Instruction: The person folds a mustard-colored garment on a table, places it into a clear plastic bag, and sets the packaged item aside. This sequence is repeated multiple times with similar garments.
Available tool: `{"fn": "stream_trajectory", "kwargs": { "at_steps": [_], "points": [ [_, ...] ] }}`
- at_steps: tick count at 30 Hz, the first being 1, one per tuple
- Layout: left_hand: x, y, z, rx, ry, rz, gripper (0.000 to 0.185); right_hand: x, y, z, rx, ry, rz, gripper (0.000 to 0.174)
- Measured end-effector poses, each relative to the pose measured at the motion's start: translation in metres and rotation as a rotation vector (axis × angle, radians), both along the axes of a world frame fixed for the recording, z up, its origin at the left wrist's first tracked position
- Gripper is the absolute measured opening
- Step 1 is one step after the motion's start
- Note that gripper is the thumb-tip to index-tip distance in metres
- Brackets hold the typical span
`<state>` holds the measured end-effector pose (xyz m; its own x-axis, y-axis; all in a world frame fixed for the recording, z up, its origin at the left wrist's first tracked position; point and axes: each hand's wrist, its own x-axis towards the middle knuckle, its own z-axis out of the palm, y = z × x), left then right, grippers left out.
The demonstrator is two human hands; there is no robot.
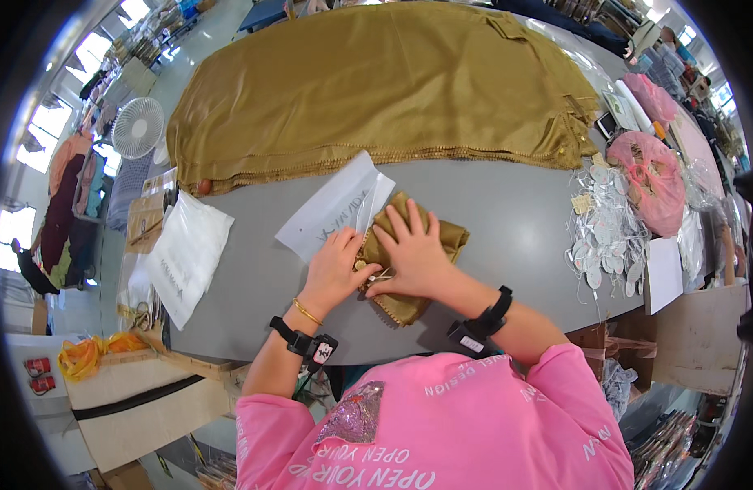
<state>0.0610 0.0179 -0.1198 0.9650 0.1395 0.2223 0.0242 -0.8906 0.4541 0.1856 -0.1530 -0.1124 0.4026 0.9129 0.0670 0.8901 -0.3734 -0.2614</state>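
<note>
A folded olive-gold satin garment (445,236) with a scalloped trim edge lies on the grey table (248,294) before me. My right hand (416,254) presses flat on top of it, fingers spread. At its left edge is my left hand (336,266), its fingers over the border between the cloth and a translucent plastic bag (312,214). Whether these fingers pinch the cloth or the bag is hidden. The bag bears writing and lies beside the garment, its edge against the cloth. A small round gold-coloured piece and a white string show between my thumbs.
A large stack of olive-gold satin pieces (376,86) covers the far side. Frosted bags (192,257) lie at the left, by scissors (143,315). At the right are strung hang tags (603,233), a pink plastic bag (649,177) and a white box (664,272). A fan (138,127) stands left.
</note>
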Motion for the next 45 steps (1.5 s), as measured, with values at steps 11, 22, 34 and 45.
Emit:
{"fn": "stream_trajectory", "kwargs": {
  "at_steps": [11, 22, 34, 45],
  "points": [
    [-0.025, -0.025, 0.0, -0.137, 0.132, -0.031, 0.033, 0.019, -0.078, -0.017, 0.274, -0.028, 0.093, 0.062],
    [-0.003, -0.061, 0.015, -0.538, 0.141, 0.209, 0.046, -0.015, -0.053, -0.038, 0.376, -0.057, 0.087, 0.043],
    [-0.022, -0.066, 0.067, 0.195, -0.051, 0.041, 0.042, 0.005, -0.023, 0.004, 0.344, 0.125, 0.337, 0.065],
    [-0.039, -0.113, -0.008, -0.086, 0.227, -0.133, 0.079, 0.019, -0.015, -0.011, 0.172, 0.071, 0.506, 0.052]
  ]
}}
